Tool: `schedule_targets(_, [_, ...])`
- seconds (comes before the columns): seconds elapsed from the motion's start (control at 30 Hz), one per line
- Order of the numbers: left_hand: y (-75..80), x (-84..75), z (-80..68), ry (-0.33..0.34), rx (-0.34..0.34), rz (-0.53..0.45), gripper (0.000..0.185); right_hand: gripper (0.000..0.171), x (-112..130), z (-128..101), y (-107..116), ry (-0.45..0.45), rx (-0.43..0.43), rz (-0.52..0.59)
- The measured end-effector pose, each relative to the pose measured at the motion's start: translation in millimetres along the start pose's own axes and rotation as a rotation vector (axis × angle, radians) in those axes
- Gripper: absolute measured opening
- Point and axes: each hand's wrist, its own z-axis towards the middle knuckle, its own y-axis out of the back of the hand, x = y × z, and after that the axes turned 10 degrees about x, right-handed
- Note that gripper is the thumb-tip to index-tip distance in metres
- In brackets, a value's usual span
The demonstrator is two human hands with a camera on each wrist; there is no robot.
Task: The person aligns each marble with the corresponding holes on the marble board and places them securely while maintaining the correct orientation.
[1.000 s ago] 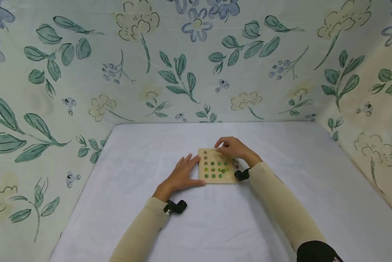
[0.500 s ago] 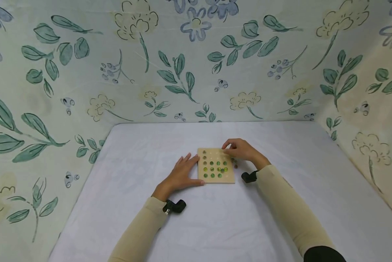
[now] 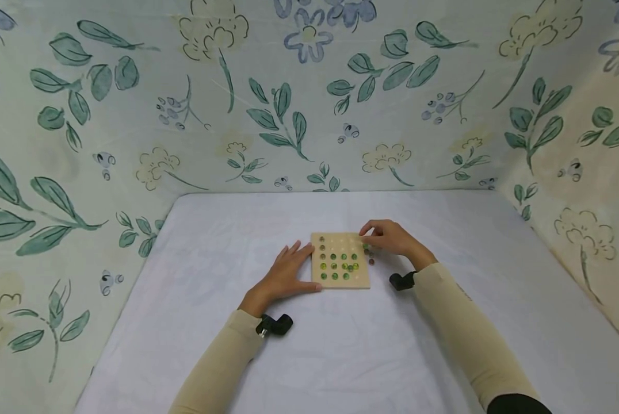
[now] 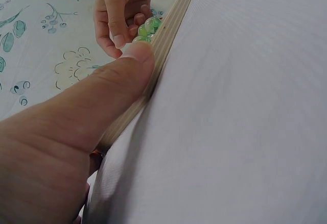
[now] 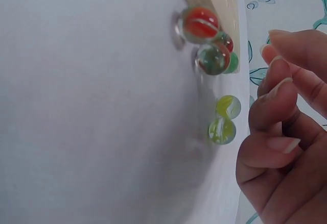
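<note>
Right hand has shifted right, to the far right corner of the wooden board; fingers half curled, we can't tell if they pinch anything. Left hand stays spread wide against its left and near edges. Board's on the table, green marbles on top, loose marbles just right.

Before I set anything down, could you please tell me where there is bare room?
The white cloth is bare between the left sleeve and right sleeve, outside both, and between the board and the patterned backdrop. It is crowded at the board's right edge, where loose marbles lie beside the right hand.
</note>
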Motion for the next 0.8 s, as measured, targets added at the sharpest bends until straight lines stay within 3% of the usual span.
schedule_targets(0.8, [-0.1,0.1,-0.4,0.014,0.014,0.011,0.108,0.018,-24,-23,-2,-0.034,0.004,0.026])
